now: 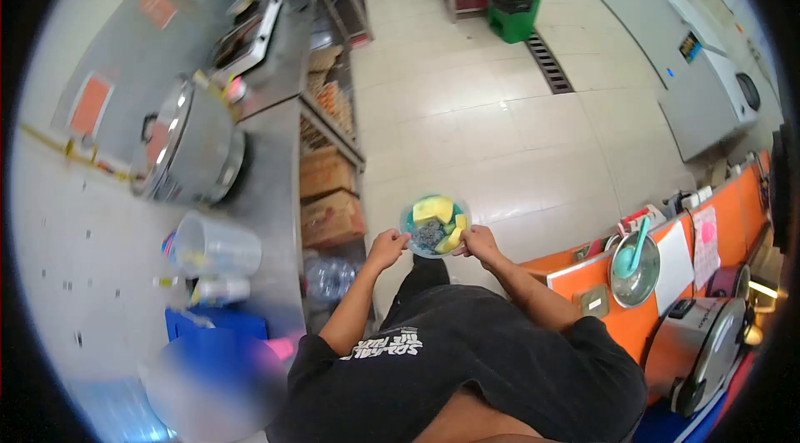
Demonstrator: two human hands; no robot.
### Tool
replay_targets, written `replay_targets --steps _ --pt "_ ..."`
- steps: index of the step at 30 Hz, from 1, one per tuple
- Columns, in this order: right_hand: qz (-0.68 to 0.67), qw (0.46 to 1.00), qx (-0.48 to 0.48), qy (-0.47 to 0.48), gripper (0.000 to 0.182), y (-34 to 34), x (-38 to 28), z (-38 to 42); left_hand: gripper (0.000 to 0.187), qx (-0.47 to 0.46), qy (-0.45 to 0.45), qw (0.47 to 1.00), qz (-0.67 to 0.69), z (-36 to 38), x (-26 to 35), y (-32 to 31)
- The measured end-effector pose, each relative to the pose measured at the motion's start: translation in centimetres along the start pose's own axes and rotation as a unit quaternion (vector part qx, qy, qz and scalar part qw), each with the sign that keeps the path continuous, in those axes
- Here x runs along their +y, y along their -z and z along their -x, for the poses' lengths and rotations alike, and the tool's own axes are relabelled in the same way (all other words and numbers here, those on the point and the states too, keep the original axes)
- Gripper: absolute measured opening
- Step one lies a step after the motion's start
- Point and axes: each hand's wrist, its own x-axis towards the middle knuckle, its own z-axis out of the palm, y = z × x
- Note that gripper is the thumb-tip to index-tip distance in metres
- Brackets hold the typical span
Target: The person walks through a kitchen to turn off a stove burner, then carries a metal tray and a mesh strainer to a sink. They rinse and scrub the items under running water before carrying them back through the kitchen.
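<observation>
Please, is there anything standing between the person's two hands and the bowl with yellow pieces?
Nothing visible stands between them. The left hand and the right hand hold the bowl directly, at opposite sides. The yellow pieces and the grey clump lie inside it.

Round see-through bowl, open side up, roughly level, gripped at opposite sides by left hand and right hand. Inside: thick yellow sponge-like block on far side; yellow pieces along right; dark grey scrubby clump nearer person. Teal-green patches around them, hard to make out from here.
</observation>
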Motion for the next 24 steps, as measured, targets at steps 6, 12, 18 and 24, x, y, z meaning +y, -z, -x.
replay_targets --steps 6,12,18,24 --pt "0.034 0.993 0.111 0.037 0.032 8.8 -8.6 -14.1 0.034 -0.05 -0.119 0.987 -0.093 -22.4 11.0 -3.0" --pt "-0.098 0.971 0.214 0.051 0.035 15.8 -21.3 -19.6 0.027 -0.166 -0.115 0.978 0.042 -37.7 28.2 -5.1" --pt "-0.17 0.93 0.316 0.082 0.032 27.7 -27.3 -25.3 0.023 -0.205 -0.091 0.973 0.051 -53.1 39.0 -13.0" --pt "-0.15 0.92 0.35 0.09 0.032 44.0 -31.4 -34.8 0.02 -0.236 -0.062 0.969 0.03 -64.8 49.7 -21.8"
